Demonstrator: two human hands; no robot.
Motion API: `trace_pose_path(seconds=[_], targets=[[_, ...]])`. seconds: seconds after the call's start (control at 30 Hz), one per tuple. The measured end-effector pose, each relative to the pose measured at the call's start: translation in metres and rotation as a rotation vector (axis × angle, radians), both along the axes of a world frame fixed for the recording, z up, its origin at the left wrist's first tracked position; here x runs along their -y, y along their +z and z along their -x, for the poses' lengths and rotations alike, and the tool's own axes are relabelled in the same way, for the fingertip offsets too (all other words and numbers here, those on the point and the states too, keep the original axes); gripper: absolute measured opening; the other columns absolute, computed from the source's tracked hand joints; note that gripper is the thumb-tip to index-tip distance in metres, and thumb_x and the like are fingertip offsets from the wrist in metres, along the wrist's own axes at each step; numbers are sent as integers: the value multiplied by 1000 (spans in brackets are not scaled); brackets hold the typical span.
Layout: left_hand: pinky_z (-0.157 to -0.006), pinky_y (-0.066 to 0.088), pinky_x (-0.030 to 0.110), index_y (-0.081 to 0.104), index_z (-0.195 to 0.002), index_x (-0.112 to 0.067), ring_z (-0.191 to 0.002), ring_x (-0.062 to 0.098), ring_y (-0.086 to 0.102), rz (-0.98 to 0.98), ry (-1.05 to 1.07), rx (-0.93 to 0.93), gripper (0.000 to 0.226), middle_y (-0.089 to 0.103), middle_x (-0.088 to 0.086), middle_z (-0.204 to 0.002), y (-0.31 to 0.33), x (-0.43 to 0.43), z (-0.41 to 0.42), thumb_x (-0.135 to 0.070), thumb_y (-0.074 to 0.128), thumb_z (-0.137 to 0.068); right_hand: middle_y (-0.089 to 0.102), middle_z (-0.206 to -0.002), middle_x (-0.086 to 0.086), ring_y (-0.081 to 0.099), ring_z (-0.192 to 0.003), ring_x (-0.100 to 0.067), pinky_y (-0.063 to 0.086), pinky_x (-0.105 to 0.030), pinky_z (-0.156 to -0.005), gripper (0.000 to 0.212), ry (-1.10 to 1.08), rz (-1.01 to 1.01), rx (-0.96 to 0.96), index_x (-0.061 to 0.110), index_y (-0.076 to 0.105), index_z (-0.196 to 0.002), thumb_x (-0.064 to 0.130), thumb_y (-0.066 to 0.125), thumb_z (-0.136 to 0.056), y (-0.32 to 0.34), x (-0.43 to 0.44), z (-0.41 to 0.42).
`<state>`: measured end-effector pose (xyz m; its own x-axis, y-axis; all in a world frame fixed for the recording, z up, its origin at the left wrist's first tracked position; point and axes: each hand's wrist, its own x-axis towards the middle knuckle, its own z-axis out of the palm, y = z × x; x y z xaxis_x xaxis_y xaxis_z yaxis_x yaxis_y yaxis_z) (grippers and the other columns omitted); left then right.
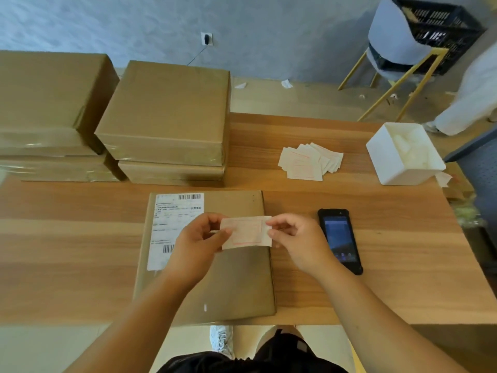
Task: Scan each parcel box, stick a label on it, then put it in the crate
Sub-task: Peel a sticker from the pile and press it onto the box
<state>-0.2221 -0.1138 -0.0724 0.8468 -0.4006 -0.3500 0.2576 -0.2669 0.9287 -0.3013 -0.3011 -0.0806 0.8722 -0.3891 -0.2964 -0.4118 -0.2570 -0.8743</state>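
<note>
A flat brown parcel box (236, 281) lies on the wooden table (376, 238) in front of me, with a white shipping sheet (168, 219) on its left part. Above the box, both hands hold a small white label with a red frame (246, 232). My left hand (199, 238) pinches its left edge and my right hand (293, 238) pinches its right edge. A black handheld scanner (339, 239) lies screen-up just right of the box. A black crate (435, 30) stands on a chair at the far right.
Stacks of brown parcel boxes (166, 114) fill the table's back left. A loose pile of labels (309, 161) lies at the back middle, a white bin (403, 154) to its right. A person in white (473, 92) stands by the yellow-legged chair (398, 52).
</note>
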Motion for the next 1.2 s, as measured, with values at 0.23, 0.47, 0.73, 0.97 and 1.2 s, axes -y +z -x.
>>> trace_pose_path(seconds=[0.23,0.47,0.73,0.97,1.2], targets=[[-66,56,25,65,-89,-30,-73,5,67,-56,19,13,26,70,-19,-83,-6,-35,0,-5,65,-83,71,-88,19,66,-72,-5,51,-15,-60,32,-6,-52,58,41,69,-83,9,69,-84,-1,-20,2],[-48,43,14,46,-107,-39,-70,6,63,-231,60,110,41,67,-8,-78,-10,-22,-18,-22,72,-80,68,-89,12,60,-73,-3,50,-21,-69,33,-48,26,29,43,64,-85,10,66,-87,-5,-18,-12],[-60,50,22,49,-77,-32,-80,9,58,-381,1,245,22,56,-16,-84,-27,10,-58,-16,59,-89,58,-102,10,51,-82,3,37,2,-64,23,-18,268,-6,20,68,-111,12,57,-92,-18,-8,-52],[-63,41,19,64,-111,-21,-79,13,55,-482,-76,354,26,55,-2,-89,-36,21,-68,-9,56,-89,56,-108,4,51,-83,1,37,-2,-67,24,30,326,-60,16,67,-114,10,59,-92,-28,-1,-75],[-70,44,25,61,-120,-15,-78,18,51,-594,-167,423,31,55,8,-106,-34,25,-69,-10,50,-91,54,-120,-6,57,-100,-21,45,-28,-87,28,156,468,-152,10,66,-118,11,52,-94,-22,-3,-83]])
